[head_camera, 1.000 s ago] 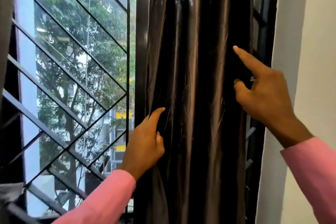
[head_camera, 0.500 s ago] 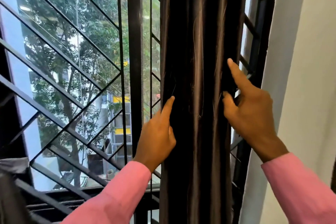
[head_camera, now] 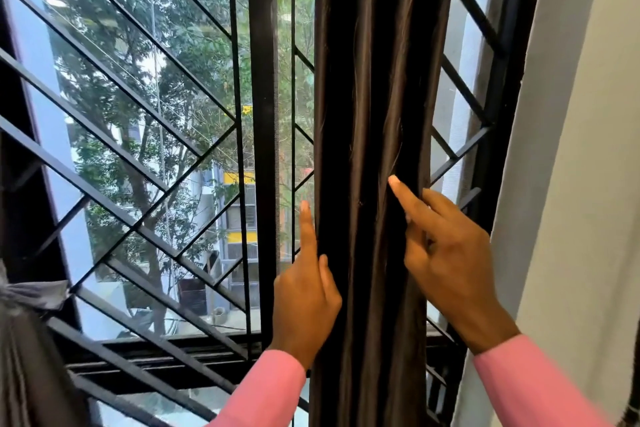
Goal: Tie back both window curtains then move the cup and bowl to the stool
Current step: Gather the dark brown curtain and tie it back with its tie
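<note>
1. The dark curtain [head_camera: 372, 149] is hanging in a tight bunch near the right side of the window, in front of the black grille [head_camera: 145, 121].
2. The left hand [head_camera: 306, 291] is pressing on its left edge with fingers loose, not squeezing anything.
3. The right hand [head_camera: 446, 260] is reaching round the right edge, fingers spread, not gripping yet.
4. To do this well, both hands should be squeezing all the folds together, leaving none hanging out.
5. The white wall [head_camera: 571, 184] is standing just beside the window.
</note>
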